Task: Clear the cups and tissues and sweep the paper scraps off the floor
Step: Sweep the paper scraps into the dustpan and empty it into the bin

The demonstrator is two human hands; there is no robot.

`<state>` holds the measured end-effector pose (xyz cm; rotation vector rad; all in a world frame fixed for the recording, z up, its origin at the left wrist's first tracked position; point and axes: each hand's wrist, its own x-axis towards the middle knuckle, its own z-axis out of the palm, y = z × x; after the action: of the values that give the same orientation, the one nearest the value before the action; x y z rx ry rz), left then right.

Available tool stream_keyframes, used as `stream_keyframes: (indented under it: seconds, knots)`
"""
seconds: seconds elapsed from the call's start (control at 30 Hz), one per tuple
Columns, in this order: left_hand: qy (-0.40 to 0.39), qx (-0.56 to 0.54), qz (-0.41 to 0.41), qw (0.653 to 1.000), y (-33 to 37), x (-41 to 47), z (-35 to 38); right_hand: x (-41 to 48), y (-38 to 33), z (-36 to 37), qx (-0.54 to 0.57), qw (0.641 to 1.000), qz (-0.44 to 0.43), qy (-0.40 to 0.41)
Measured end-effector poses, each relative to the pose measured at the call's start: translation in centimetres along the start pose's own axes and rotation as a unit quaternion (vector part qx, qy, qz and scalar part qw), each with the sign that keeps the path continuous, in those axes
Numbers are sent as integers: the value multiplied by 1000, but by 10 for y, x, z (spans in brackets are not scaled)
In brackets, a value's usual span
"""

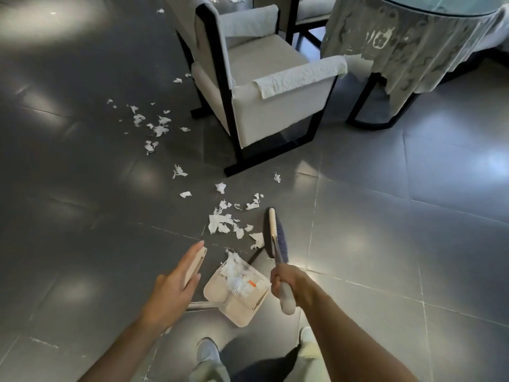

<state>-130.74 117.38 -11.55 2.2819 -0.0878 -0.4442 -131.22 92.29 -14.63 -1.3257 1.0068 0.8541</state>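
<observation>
On the grey floor (385, 244), white scraps (220, 224) lie scattered from beside the chair (275, 106) down to the dustpan (220, 295), which sits on the floor with more scraps heaped inside. The left grip (173, 285) holds the dustpan's raised handle, fingers laid along it, thumb against its near side. The right grip (286, 282) is clenched round the handle of the brush (272, 230). The brush head is down at the floor just right of the nearest scraps, its bristles touching one. Beyond the chair stands a lace-draped bench (454, 2).
</observation>
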Motion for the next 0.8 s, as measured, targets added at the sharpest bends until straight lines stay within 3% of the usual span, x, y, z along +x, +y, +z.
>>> stream_keyframes:
  seconds: [0.13, 0.27, 0.57, 0.8]
  knots:
    - [-14, -7, 14, 1000, -27, 10, -41, 10, -10, 49, 186, 980, 45, -49]
    - [-23, 6, 11, 1000, -47, 29, -70, 0, -16, 73, 258, 964, 33, -49]
    - [16, 9, 0, 1000, -71, 80, -122, 9, -56, 80, 122, 986, -86, 76]
    - [1, 23, 1, 1000, -83, 130, -160, 56, -133, 45, -7, 985, -102, 135]
